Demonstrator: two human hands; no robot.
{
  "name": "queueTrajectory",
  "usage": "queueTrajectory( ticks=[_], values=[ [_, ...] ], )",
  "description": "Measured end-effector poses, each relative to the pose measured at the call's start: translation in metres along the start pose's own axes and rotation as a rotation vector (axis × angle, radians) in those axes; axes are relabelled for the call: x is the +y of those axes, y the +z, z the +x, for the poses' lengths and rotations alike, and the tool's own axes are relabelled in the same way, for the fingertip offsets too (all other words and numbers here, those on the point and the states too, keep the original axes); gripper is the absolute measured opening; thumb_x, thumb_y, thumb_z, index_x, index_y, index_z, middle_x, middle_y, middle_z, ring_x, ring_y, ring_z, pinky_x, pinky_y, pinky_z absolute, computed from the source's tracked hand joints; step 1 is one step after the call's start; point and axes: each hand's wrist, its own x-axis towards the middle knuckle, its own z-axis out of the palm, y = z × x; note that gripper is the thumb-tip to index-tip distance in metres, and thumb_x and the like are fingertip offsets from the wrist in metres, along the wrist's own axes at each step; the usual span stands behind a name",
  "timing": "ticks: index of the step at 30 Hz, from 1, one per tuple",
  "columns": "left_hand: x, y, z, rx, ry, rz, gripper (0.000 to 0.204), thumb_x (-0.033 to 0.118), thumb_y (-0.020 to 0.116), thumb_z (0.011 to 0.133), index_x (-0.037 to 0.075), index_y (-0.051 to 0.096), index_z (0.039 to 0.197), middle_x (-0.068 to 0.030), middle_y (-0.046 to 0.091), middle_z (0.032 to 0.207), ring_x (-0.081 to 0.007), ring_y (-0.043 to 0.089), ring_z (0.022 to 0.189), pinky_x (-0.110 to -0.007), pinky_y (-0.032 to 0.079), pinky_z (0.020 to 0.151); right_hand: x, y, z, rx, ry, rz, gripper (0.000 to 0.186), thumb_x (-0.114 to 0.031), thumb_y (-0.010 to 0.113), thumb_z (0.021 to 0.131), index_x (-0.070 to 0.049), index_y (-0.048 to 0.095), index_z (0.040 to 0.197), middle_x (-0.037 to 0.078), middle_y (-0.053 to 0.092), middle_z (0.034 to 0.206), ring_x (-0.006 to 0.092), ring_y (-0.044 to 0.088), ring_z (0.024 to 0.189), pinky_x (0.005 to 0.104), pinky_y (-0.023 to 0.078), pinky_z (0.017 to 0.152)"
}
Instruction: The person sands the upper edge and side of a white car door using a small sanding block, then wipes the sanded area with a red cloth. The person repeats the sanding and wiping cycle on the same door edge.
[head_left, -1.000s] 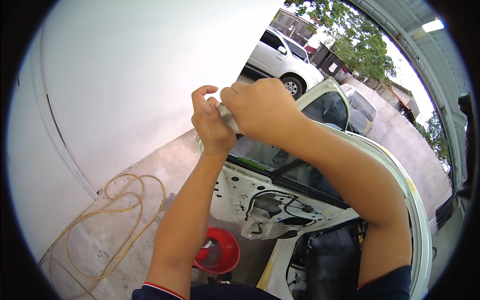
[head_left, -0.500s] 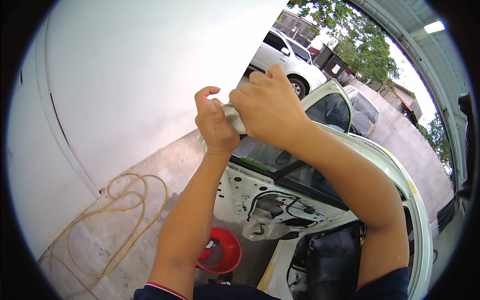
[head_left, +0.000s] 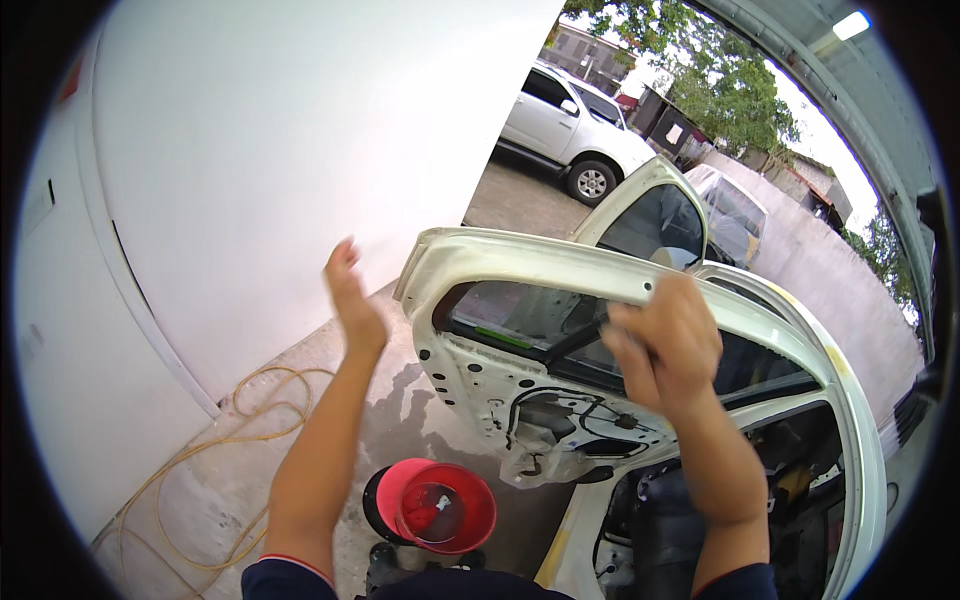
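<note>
Left hand point(head_left: 355, 303) near the door point(head_left: 540, 262), grip spread; right hand point(head_left: 670, 345) before its window point(head_left: 530, 312), grip (blurry from here) unclear.

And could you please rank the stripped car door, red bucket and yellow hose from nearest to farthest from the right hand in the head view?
1. Stripped car door: beyond the right hand.
2. Red bucket: lower left.
3. Yellow hose: farther left, on the floor.
</note>
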Motion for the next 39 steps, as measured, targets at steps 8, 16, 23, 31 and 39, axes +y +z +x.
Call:
queueTrajectory(
  ticks=[8, 16, 23, 31, 39],
  values=[
    [0.038, -0.487, -0.368, -0.895, -1.179, 1.391, 0.047, 0.028, 0.045, 0.106, -0.003, 0.051, 0.142, -0.0282, 0.053, 0.138, -0.0451, 0.049, 0.13, -0.051, 0.037, 0.114, -0.207, 0.031, -0.396, -0.215, 1.653, -0.01, 0.032, -0.02, 0.073, 0.092, 0.002, 0.055, 0.078, 0.015, 0.052, 0.063, 0.0242, 0.053, 0.058, 0.0402, 0.042, 0.058],
    [0.078, -0.555, -0.408, -0.929, -1.636, 1.246, 0.043, 0.031, 0.049, 0.106, -0.001, 0.059, 0.132, -0.0219, 0.059, 0.131, -0.038, 0.053, 0.123, -0.047, 0.04, 0.107, -0.468, -0.028, -0.663, -0.894, 1.995, -0.217, 0.036, -0.035, 0.065, 0.094, -0.001, 0.075, 0.101, 0.022, 0.074, 0.098, 0.0432, 0.068, 0.093, 0.0504, 0.053, 0.089],
    [0.01, -0.482, -0.362, -0.878, -1.48, 0.991, 0.04, 0.034, 0.053, 0.105, 0.001, 0.066, 0.123, -0.0164, 0.065, 0.124, -0.0318, 0.057, 0.117, -0.044, 0.043, 0.101, -0.338, 0.067, -0.552, -0.435, 2.017, -0.209, 0.034, -0.025, 0.077, 0.086, 0.004, 0.063, 0.077, 0.024, 0.065, 0.074, 0.0399, 0.067, 0.071, 0.0487, 0.05, 0.067],
    [0.0, -0.488, -0.333, -0.986, -1.442, 0.936, 0.039, 0.037, 0.057, 0.105, 0.003, 0.074, 0.113, -0.0101, 0.071, 0.117, -0.0248, 0.061, 0.11, -0.04, 0.046, 0.095, -0.304, 0.109, -0.459, -0.391, 1.958, 0.123, 0.032, -0.028, 0.074, 0.089, 0.003, 0.067, 0.087, 0.025, 0.068, 0.082, 0.0429, 0.068, 0.078, 0.049, 0.051, 0.073],
    [0.096, -0.57, -0.347, -0.925, -1.733, 0.352, 0.043, 0.031, 0.051, 0.107, 0.006, 0.061, 0.141, -0.021, 0.064, 0.136, -0.028, 0.065, 0.115, -0.042, 0.054, 0.096, -0.381, 0.08, -0.507, -0.758, 2.33, 0.009, 0.032, -0.029, 0.072, 0.09, 0.002, 0.072, 0.097, 0.021, 0.074, 0.098, 0.0383, 0.071, 0.097, 0.0458, 0.054, 0.087]
  ],
)
